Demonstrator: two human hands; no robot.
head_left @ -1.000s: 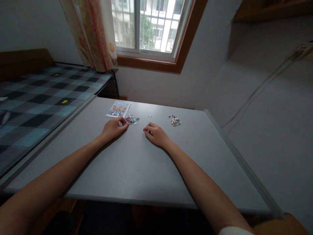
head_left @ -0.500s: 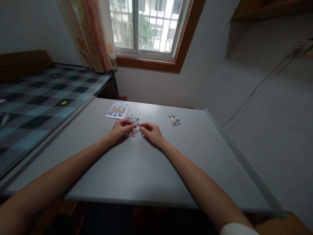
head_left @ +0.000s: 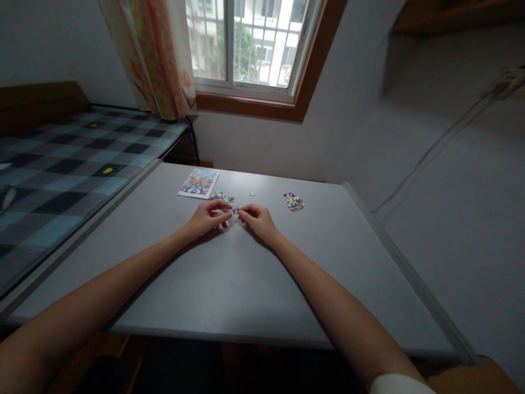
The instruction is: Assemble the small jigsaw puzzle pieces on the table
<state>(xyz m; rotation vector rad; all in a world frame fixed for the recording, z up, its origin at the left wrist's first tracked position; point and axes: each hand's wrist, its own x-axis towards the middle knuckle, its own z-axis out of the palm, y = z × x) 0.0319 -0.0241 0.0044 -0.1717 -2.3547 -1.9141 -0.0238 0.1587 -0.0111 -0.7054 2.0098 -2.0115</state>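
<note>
Puzzle pieces (head_left: pixel 234 210), small and dark-patterned, are located between the fingertips of your two hands, over the far half of the counter (head_left: pixel 246 284). Your left hand (head_left: pixel 208 216) is narrow: thumb and index finger close in on the pieces from the left, with the other fingers curled beneath. Your right hand (head_left: pixel 258 221) is likewise narrow, its thumb and index finger pinching the pieces from the right. The fingertips of the two hands are just beside each other. The pieces are too small to tell how many you hold, or whether they are joined.

Locate the remaining items on the counter as follows. Directly beyond your left hand lies the left pile (head_left: pixel 222 197), loose and multicoloured, partly hidden by your fingers. Just beside that pile, to its left, a printed picture sheet (head_left: pixel 198 183) lies flat. One single piece (head_left: pixel 251 193), pale and star-like in outline, lies beyond your right hand, between the two piles and apart from both. The right pile (head_left: pixel 294 202), also multicoloured, lies to the right of your right hand, clear of your fingers.
</note>
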